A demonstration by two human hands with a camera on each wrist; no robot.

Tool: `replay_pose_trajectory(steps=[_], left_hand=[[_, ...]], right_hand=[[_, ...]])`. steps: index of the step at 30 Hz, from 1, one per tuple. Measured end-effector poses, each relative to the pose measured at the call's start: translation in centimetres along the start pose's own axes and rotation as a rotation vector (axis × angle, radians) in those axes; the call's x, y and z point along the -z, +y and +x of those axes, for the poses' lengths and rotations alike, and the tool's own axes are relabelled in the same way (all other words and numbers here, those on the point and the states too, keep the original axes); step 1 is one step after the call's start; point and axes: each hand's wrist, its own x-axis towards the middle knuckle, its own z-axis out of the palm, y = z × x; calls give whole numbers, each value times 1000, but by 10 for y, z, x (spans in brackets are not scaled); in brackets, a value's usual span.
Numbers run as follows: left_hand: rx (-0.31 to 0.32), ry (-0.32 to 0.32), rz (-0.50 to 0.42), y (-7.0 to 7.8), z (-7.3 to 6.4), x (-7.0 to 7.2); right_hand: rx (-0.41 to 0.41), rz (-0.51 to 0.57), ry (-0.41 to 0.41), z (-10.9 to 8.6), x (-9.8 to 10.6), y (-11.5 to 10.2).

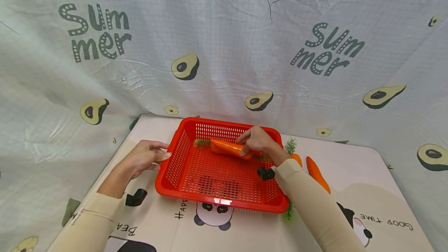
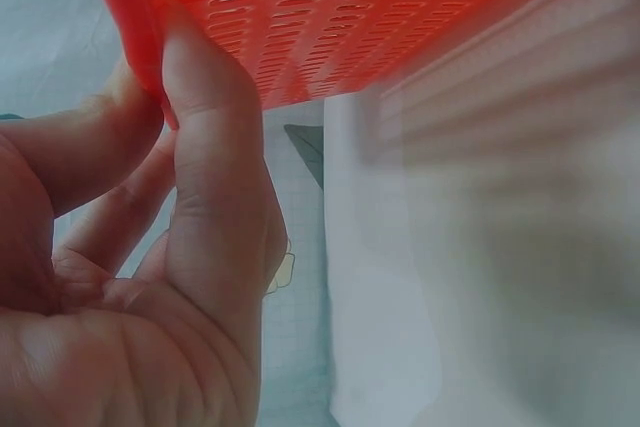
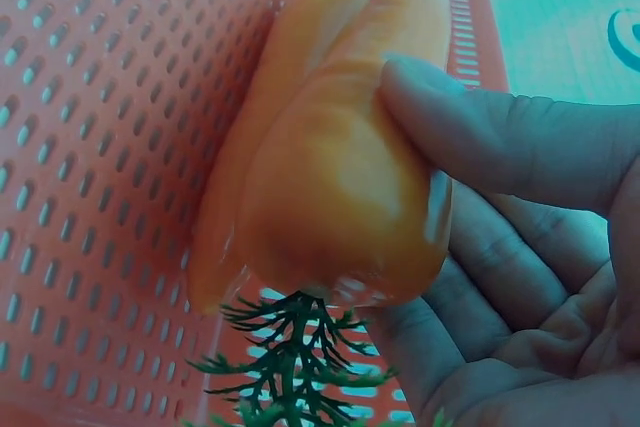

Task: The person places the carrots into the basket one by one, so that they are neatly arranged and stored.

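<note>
evidently, my left hand pinches the left rim of the red basket, probably to steady it; inside, toward its far wall, my right hand clamps one carrot near its thick leafy end, likely for surer hold, beside a second carrot.
</note>
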Motion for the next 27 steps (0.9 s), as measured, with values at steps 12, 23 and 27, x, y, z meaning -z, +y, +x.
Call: replay_pose_trajectory(steps=[12,23,27], left_hand=[[-1,8,-7,1,-1,0],[-6,1,-17,2,-2,0],[-4,0,-21,3,-2,0]], right_hand=[[2,-69,1,2,-3,-2],[2,-129,9,4,-5,-2],[-11,-126,9,4,-5,-2]])
